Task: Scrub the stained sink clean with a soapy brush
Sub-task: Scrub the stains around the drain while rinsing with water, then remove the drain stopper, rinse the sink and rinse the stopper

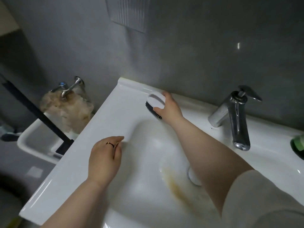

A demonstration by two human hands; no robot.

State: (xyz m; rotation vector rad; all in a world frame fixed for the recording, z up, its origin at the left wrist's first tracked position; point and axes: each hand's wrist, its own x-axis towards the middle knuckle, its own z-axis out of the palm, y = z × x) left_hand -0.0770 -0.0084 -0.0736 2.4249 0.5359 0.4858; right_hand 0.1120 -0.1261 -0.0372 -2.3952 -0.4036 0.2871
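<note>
I have my right hand [171, 107] at the far rim of the sink [105, 122], its grip closed over the white loop handle of the brush [155, 102], whose dark bristles sit down on the ledge just short of the basin; my left hand [104, 155] lies flat and empty on the near-left rim. The brush looks light and rigid, likely slick once soapy, so I'd hold it by the handle. The yellow-brown stain [176, 186] lies beside the drain [194, 176].
</note>
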